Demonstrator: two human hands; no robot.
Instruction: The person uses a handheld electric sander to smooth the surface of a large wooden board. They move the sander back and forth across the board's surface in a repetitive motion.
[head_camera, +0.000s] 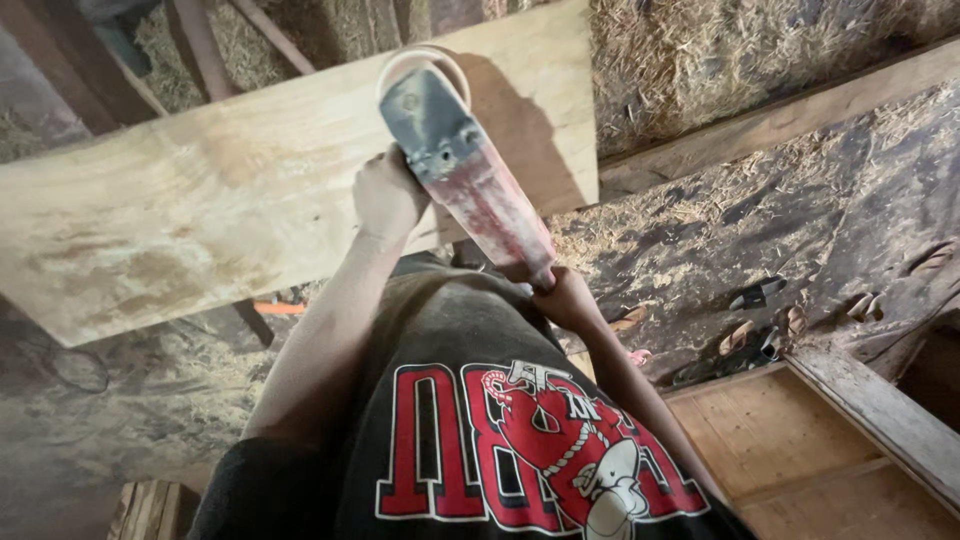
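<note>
Angle grinder (470, 165) lies on the plywood board (200, 200), disc end at board's far edge. Left hand (385, 195) at tool's left side, near head; right hand (565, 295) at its rear end. Wooden beam (780, 120) right of board; straw (720, 50) behind it.

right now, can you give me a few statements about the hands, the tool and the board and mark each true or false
1. Both hands grip one power tool. True: the left hand is up near the head of the red angle grinder, and the right hand holds its rear end.
2. The grinder's disc end is over the floor, clear of any wood. False: it is over the pale plywood board.
3. The board is painted blue. False: it is bare, light-coloured wood.
4. Straw and sawdust lie around the work area. True.
5. The person wears gloves. False: both hands are bare.
</note>
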